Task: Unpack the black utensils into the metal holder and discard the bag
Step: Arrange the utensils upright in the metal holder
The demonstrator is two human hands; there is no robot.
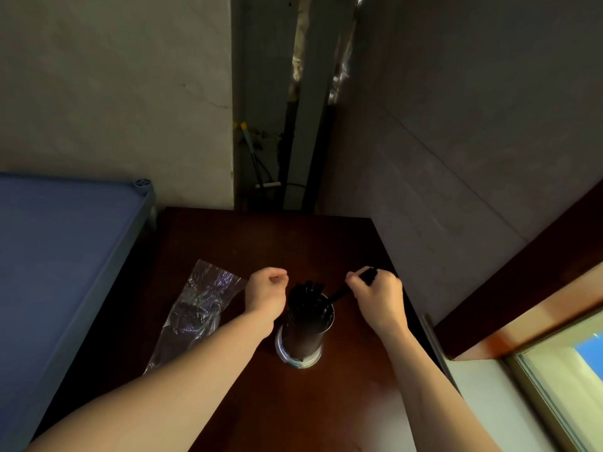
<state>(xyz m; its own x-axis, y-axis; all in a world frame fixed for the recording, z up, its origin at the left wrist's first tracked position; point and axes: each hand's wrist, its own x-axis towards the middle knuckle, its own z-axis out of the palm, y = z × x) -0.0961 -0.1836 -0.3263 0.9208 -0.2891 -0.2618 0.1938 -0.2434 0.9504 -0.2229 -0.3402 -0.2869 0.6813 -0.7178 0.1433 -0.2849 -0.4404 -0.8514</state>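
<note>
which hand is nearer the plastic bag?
Left. The left hand is a loose fist just right of the plastic bag; the right hand is beyond the metal holder, gripping a black utensil.

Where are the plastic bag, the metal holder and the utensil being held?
plastic bag point(199, 305): head view, crinkled middle of the bag.
metal holder point(305, 337): head view, its outer wall.
utensil point(339, 293): head view, black shaft below the right hand.

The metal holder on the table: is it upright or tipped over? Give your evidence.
Upright. The metal holder stands on its round base on the table, mouth upward, with black utensils sticking up out of it.
</note>
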